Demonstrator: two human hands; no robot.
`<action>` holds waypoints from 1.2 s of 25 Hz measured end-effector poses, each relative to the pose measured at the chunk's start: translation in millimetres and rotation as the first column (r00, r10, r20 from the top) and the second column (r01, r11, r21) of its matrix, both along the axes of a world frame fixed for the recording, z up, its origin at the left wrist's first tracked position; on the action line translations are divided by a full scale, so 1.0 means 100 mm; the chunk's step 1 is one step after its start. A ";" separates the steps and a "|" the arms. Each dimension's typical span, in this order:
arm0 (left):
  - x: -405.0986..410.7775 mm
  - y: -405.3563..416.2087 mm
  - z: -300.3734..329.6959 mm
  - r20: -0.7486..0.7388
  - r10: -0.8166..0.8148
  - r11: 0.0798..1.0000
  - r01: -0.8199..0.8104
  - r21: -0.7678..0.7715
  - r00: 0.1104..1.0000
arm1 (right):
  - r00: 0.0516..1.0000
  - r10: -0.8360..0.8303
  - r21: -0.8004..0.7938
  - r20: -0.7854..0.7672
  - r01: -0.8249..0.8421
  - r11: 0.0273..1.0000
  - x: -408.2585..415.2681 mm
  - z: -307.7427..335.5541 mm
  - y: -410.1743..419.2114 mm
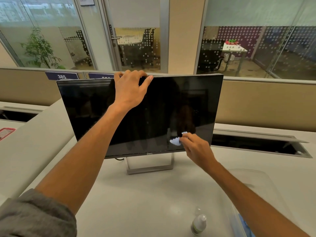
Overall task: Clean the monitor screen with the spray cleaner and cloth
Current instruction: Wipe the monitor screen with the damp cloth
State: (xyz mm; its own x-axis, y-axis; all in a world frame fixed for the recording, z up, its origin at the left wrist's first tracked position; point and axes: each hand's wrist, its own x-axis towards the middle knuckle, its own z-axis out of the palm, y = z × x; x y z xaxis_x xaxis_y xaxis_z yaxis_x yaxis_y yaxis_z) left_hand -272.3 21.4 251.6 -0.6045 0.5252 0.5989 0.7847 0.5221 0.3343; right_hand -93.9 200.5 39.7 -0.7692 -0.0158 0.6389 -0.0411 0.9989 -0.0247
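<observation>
A black monitor [89,108] stands on its grey stand on the white desk, its screen dark. My left hand [130,89] grips the monitor's top edge near the middle, fingers curled over the rim. My right hand [195,147] presses a small light-blue cloth [176,141] against the lower right part of the screen. A small spray bottle [199,224] with a clear cap stands upright on the desk near the front edge, below my right forearm.
The white desk [136,194] has an open cable trough [256,144] to the right behind the monitor. A clear plastic box [248,194] lies under my right arm. A beige partition and glass office walls rise behind. A red item [6,133] sits at far left.
</observation>
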 end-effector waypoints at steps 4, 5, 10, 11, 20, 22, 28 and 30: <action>0.01 -0.01 -0.01 -0.006 0.012 1.000 -0.012 0.000 1.000 | 0.999 0.009 -0.024 0.037 -0.008 1.000 0.11 -0.02 0.01; 0.02 -0.01 -0.01 -0.009 0.014 1.000 -0.014 0.000 1.000 | 1.000 -0.002 -0.036 -0.022 0.001 0.999 0.10 0.14 0.03; 0.04 0.01 -0.01 -0.018 0.024 1.000 -0.024 0.004 1.000 | 0.923 -0.142 -0.161 -0.358 0.089 0.983 -0.11 1.17 0.31; 0.05 0.00 -0.01 -0.019 0.026 1.000 -0.025 0.007 0.999 | 0.924 -0.151 -0.155 -0.352 0.102 0.983 -0.15 1.27 0.36; 0.03 0.01 -0.01 -0.009 0.009 1.000 -0.009 0.021 1.000 | 0.964 -0.181 -0.138 -0.193 0.156 0.978 0.02 0.38 0.27; 0.03 0.00 -0.02 -0.016 0.013 1.000 -0.013 0.019 1.000 | 0.980 -0.175 -0.137 -0.098 0.161 0.977 0.13 0.07 0.24; 0.04 0.00 -0.02 -0.021 0.024 1.000 -0.024 0.007 0.999 | 0.990 -0.128 -0.178 -0.050 0.118 0.977 0.18 0.19 0.11; 0.04 0.00 -0.02 -0.019 0.018 1.000 -0.018 0.008 1.000 | 0.974 -0.106 -0.195 -0.200 0.067 0.978 0.04 0.66 0.07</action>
